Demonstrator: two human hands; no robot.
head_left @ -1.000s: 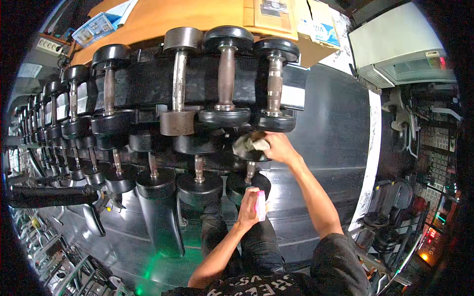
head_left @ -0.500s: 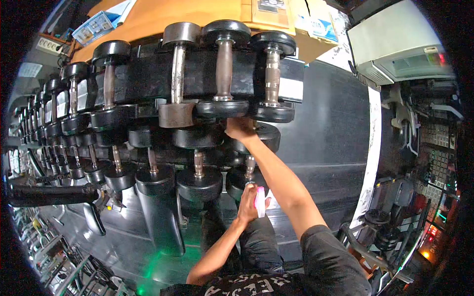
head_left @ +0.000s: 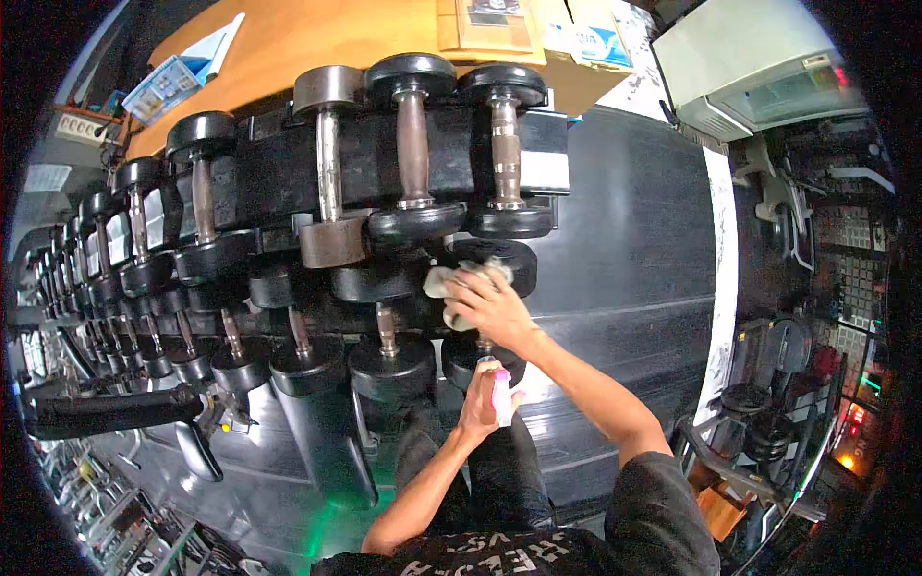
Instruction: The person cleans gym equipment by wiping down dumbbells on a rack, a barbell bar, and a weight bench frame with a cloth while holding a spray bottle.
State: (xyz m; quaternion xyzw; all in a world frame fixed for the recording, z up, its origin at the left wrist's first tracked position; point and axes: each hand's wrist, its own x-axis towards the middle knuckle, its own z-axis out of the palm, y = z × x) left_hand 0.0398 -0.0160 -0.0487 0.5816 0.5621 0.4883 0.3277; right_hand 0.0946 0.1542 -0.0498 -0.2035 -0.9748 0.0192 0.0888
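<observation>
My right hand (head_left: 492, 309) grips a pale cloth (head_left: 442, 282) against the lower-row dumbbell (head_left: 514, 264) at the rack's right end. Its fingers curl over the bunched cloth, which partly covers that dumbbell's far head. Closer to my body, my left hand (head_left: 477, 411) is closed around a spray bottle (head_left: 503, 398) with pink and white parts; most of the bottle is hidden by the hand. Above the cloth, a black dumbbell (head_left: 506, 158) with a worn metal handle lies on the upper row.
Several more dumbbells (head_left: 411, 154) fill the two-tier rack leftward. Behind it stands an orange-brown counter (head_left: 336, 38) with papers. A padded bench (head_left: 322, 442) stands at the near left, and weight plates (head_left: 766, 432) sit at the right. Dark flooring (head_left: 634, 221) runs right of the rack.
My right hand has come back toward me from behind the upper dumbbells, and the cloth in it now shows. My left hand still holds the spray bottle; the view has shifted slightly.
</observation>
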